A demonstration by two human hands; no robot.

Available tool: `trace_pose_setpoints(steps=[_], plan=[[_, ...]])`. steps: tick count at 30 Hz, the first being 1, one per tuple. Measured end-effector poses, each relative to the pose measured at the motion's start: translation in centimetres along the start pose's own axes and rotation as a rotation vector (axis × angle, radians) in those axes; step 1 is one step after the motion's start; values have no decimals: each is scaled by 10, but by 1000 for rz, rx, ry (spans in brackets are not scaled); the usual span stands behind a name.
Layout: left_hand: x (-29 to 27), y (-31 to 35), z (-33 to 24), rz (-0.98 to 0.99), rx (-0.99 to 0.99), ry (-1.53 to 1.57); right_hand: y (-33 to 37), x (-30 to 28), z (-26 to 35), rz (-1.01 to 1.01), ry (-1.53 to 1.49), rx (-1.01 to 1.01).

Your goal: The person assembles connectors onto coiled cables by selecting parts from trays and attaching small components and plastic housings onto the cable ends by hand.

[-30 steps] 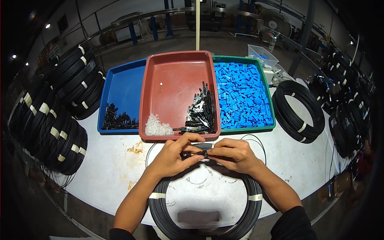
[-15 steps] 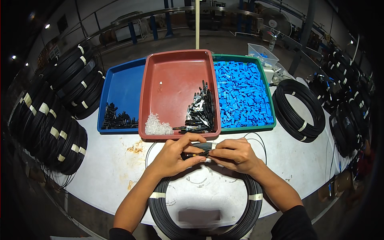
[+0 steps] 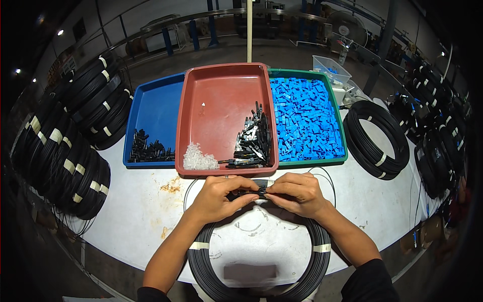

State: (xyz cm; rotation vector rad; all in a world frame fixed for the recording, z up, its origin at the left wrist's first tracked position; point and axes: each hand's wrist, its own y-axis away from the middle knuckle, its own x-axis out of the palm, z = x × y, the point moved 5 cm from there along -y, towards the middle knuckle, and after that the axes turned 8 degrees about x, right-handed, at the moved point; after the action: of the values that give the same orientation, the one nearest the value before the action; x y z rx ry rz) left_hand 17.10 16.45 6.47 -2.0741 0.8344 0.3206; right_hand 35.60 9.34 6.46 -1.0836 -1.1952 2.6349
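Observation:
A large coil of black cable (image 3: 322, 261), bound with pale tape, lies in front of me on the white table. Over its far side my two hands meet. My left hand (image 3: 216, 197) is closed, thumb and fingers round a slim black connector (image 3: 248, 192) that is mostly covered by the fingers. Pressed against the connector's right end, my right hand (image 3: 298, 194) is closed in a pinch. Its fingertips hide what is between them. Thin loose loops of cable stick out on both sides of the hands.
Beyond the hands stand a blue tray (image 3: 157, 100) with small black parts, a red tray (image 3: 216, 110) with clear pieces and black connectors, and a green tray (image 3: 343, 151) full of blue clips. Stacked cable coils (image 3: 60, 161) rise at left; another coil (image 3: 352, 136) lies right.
My left index finger has come down over the connector, so less of it shows. My right fingertips have shifted slightly at its end. The trays and the coil remain in place.

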Motion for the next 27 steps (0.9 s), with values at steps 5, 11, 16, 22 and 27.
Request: trace_pose_setpoints(steps=[5,11,16,22,27], plan=[[-1,1,0,33,3,-2,-1,0,1,-25,-22,14],[1,0,-2,20,26,-16,1,1,1,28,22,-41],[1,-2,-9,2,158,-87,-1,0,1,9,-10,-26],[-1,-1,-11,-25,273,-210,-3,1,3,0,-35,7],[-10,2,-2,-169,158,-151,-7,-7,9,-120,-34,49]])
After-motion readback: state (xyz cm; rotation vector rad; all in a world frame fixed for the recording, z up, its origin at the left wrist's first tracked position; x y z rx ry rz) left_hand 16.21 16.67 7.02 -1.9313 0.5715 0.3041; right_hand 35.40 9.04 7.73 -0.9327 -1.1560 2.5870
